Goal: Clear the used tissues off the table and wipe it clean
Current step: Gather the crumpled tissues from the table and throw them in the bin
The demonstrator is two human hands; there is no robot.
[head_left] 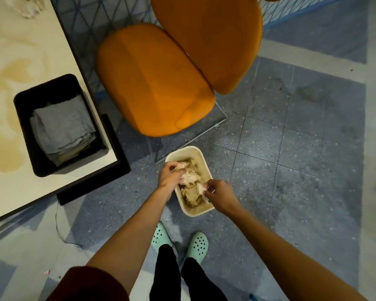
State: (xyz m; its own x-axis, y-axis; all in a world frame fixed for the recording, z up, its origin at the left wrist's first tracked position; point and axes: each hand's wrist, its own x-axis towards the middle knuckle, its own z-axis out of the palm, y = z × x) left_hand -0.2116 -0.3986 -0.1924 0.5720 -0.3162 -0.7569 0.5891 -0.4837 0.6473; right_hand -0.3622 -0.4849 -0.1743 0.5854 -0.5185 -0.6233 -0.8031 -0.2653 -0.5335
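We see a pale table (pixel 41 61) blotched with tan stains (pixel 7 153). On its near corner sits a black tray (pixel 20 98) holding folded grey cloths (pixel 63 124), and a crumpled tissue (pixel 30 7) lies at its far edge. On the speckled blue-grey floor (pixel 291 148) stand an orange chair (pixel 154 83) and a cream bin (pixel 182 149), near our mint clogs (pixel 197 246).
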